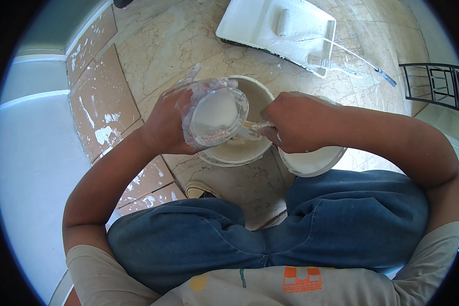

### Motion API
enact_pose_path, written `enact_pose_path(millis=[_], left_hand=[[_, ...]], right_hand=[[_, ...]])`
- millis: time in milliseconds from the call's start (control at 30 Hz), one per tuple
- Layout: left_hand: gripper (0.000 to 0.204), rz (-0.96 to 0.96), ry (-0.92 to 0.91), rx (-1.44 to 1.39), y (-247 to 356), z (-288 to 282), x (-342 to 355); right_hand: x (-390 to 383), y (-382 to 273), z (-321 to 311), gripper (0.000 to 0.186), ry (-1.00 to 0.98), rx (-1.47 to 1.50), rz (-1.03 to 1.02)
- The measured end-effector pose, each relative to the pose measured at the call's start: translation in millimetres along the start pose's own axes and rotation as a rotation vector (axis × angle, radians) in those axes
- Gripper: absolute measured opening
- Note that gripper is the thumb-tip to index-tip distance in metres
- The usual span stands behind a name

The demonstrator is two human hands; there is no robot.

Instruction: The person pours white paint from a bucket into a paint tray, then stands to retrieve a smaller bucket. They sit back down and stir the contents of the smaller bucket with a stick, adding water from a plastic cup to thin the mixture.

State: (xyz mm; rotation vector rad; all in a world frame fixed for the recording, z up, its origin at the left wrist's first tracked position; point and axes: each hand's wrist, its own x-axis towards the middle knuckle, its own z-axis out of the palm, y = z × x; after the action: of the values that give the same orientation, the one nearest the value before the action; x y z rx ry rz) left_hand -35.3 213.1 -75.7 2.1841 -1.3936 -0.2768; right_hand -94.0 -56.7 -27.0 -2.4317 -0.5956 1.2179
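My left hand, smeared with white, is closed around a clear plastic cup. The cup is tilted above a white bucket, and white paint shows inside it. Thin clear plastic seems to cling around the fingers. My right hand grips a short tool coated in white, its end close to the cup's lower rim and over the bucket. Whether this is a brush or a scraper I cannot tell. Pale paint residue coats the bucket's inside. Beneath my right wrist stands a second white bucket of white paint, partly covered by my arm.
A white paint tray lies ahead on the marble floor, with a roller and a brush in it. Paint-spattered cardboard lines the left wall. A black metal rack stands at the right.
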Motion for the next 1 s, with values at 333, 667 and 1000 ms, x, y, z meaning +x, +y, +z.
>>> enact_pose_path(millis=[333, 667, 1000], left_hand=[[0.078, 0.069, -0.009, 0.145, -0.8, -6.8, 7.3], [0.082, -0.055, -0.164, 0.301, 19.6, -18.2, 4.6], [0.092, -0.091, -0.29, 0.347, 11.2, -10.7, -8.3]], right_hand=[[2.1, 2.3, 0.2, 0.03, -0.017, -0.018, 0.035], [2.9, 8.9, 8.8, 0.03, 0.072, -0.025, -0.027], [2.7, 10.8, 5.4, 0.03, 0.067, 0.006, 0.042]])
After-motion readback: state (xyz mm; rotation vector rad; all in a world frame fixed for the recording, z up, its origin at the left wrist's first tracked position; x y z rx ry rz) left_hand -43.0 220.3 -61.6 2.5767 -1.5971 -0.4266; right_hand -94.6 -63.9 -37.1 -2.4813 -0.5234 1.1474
